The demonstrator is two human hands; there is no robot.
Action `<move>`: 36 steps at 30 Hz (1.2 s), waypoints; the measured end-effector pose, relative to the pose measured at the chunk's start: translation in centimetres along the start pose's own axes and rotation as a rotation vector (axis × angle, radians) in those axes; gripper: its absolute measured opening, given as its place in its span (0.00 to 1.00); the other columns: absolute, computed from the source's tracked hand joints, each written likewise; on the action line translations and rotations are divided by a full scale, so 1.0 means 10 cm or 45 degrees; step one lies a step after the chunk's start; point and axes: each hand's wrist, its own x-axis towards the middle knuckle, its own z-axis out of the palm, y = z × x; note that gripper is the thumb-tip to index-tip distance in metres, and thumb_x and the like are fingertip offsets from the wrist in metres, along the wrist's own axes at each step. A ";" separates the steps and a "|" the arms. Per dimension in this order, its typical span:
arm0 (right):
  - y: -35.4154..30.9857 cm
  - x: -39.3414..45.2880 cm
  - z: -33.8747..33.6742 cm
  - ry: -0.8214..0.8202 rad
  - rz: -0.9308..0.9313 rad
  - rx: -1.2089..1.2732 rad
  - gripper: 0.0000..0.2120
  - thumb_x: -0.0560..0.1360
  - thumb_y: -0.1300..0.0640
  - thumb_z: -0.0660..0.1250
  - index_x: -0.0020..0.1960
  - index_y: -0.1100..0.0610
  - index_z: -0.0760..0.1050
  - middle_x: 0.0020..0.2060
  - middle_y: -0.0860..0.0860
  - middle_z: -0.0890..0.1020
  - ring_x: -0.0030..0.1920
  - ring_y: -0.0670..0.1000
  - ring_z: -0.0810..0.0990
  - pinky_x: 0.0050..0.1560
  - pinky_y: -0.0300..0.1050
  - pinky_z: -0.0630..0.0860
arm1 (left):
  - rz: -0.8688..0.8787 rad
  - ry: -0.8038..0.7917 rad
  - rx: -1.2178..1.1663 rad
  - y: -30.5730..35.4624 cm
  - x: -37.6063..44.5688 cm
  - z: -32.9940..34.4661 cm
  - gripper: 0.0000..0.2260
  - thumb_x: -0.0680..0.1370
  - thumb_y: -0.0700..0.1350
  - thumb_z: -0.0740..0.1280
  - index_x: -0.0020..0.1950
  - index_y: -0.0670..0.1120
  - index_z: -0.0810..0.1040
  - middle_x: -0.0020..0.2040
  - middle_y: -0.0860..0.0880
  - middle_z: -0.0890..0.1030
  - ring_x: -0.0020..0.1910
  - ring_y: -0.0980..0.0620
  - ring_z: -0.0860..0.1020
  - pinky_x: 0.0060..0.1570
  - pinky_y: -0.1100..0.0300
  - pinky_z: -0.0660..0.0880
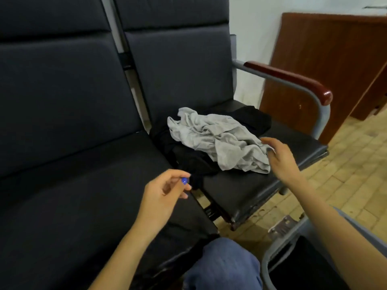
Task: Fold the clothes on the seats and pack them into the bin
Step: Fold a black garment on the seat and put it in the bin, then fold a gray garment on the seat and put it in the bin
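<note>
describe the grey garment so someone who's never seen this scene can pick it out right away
Start at the right-hand seat of the dark row, the one with the wooden-topped armrest. On its cushion lies a crumpled heap of clothes; the grey garment is the top layer, just ahead of the right hand. It is the only light piece: the black clothes under and around it nearly match the seat.

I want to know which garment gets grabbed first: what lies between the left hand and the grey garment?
In the head view, crumpled black clothing lies between the left hand and the grey garment, partly under the grey one.
</note>
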 end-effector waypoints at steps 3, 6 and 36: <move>-0.32 0.57 0.26 -0.147 -0.117 -0.026 0.23 0.77 0.67 0.62 0.71 0.57 0.67 0.69 0.59 0.69 0.67 0.59 0.70 0.65 0.51 0.67 | -0.013 0.155 -0.036 0.08 0.06 -0.37 0.10 0.76 0.31 0.66 0.43 0.45 0.80 0.33 0.49 0.82 0.29 0.54 0.78 0.34 0.65 0.77; -0.49 0.97 0.55 -0.408 -0.052 -0.324 0.29 0.78 0.59 0.64 0.76 0.53 0.59 0.74 0.57 0.61 0.72 0.62 0.61 0.69 0.54 0.61 | -0.025 0.267 -0.115 0.20 0.05 -0.62 0.09 0.76 0.30 0.64 0.44 0.42 0.80 0.32 0.47 0.81 0.27 0.52 0.78 0.32 0.63 0.78; -1.68 1.28 -0.39 -0.045 -0.063 -0.113 0.13 0.81 0.58 0.54 0.47 0.65 0.73 0.46 0.64 0.78 0.47 0.65 0.78 0.40 0.52 0.74 | -0.295 0.220 -0.097 -0.04 -0.28 -1.04 0.08 0.77 0.31 0.63 0.47 0.38 0.81 0.35 0.44 0.82 0.29 0.50 0.79 0.32 0.59 0.79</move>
